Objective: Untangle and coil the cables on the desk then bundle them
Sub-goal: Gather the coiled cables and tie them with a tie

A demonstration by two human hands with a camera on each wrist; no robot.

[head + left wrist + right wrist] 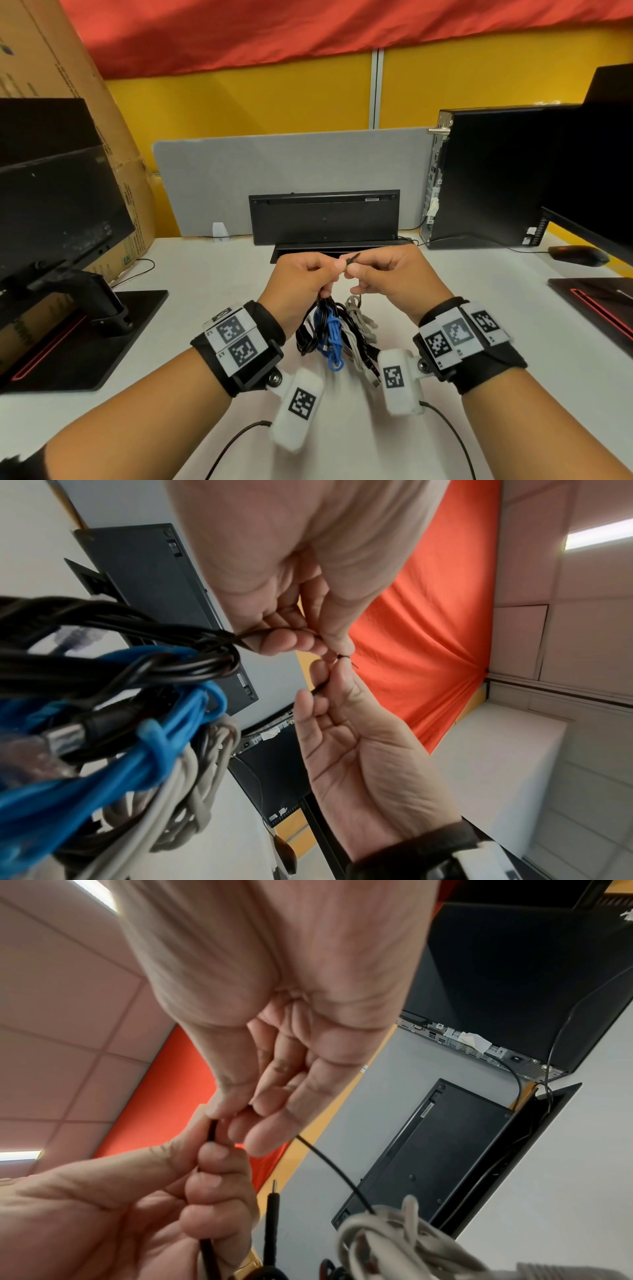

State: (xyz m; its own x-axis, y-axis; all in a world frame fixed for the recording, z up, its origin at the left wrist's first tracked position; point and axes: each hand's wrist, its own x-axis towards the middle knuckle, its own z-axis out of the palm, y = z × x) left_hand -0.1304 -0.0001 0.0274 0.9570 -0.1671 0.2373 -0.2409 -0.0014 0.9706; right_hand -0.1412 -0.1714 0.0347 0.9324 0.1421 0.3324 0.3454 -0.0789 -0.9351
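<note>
A bundle of coiled cables hangs just above the white desk (212, 308): black cables (313, 329) (137, 642), a blue cable (334, 337) (171, 739) and a grey cable (359, 322) (394, 1240). A thin black tie (352, 257) (212, 1130) runs up from the bundle. My left hand (337, 266) (327, 645) and right hand (352, 272) (236, 1118) meet above the bundle, and each pinches the tie between thumb and fingertips. The tie's short end (346, 659) sticks out past the fingers. A black plug (273, 1204) dangles by the grey coil.
A black keyboard (323, 216) stands on edge against the grey divider (274, 164), behind a cable slot (308, 251). A monitor (58, 212) on a stand (85, 335) is at left. At right are a PC tower (486, 171), a mouse (579, 255) and another monitor (599, 178).
</note>
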